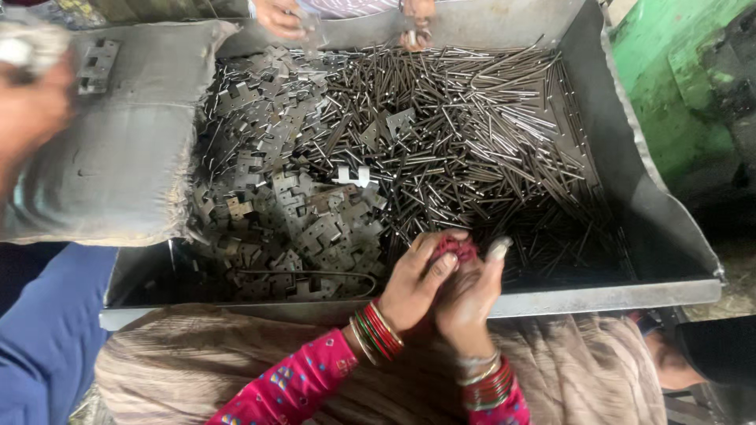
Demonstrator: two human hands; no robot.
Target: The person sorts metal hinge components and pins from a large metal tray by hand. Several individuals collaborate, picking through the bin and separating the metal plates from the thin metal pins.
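Note:
My left hand [411, 285] and my right hand [471, 293] are pressed together over the near edge of a big metal tray [551, 297]. Both pinch a small dark red thing [455, 249], perhaps cloth; what it is I cannot tell. One right fingertip [498, 249] sticks up beside it. Both wrists carry red and gold bangles [378, 330], and the sleeves are pink. Just beyond the hands, a heap of thin metal pins [472, 134] fills the tray's right half. Flat notched metal plates [276, 197] are piled in its left half.
A grey sack [118, 149] lies over the tray's left end. Another person's blurred hand [27, 102] is at the far left and a blue sleeve [47, 330] below it. Two more hands [279, 16] [417, 22] work at the tray's far edge. A green machine [677, 71] stands at right.

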